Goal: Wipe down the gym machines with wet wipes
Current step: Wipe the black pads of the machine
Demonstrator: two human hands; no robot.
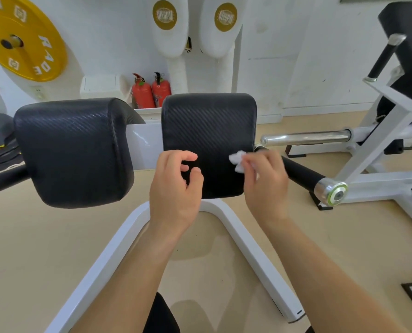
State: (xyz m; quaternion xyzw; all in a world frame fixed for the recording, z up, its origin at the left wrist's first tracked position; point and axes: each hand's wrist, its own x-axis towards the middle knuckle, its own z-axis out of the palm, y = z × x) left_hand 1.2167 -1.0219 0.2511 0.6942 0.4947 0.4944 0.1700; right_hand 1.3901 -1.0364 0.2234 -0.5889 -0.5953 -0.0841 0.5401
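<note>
Two black padded cushions of a white-framed gym machine fill the middle of the head view: a left pad (73, 150) and a right pad (209, 131). My right hand (266, 181) pinches a crumpled white wet wipe (238, 161) against the right pad's lower right edge. Over the same pad's lower left part hovers my left hand (176, 186), fingers loosely curled and holding nothing.
The machine's white frame (238, 234) forks toward me over a beige floor. A black handle with a chrome cap (320, 181) sticks out on the right, beyond it a chrome bar (305, 138) and another white machine. Two red extinguishers (151, 92) and a yellow weight plate (24, 39) stand by the wall.
</note>
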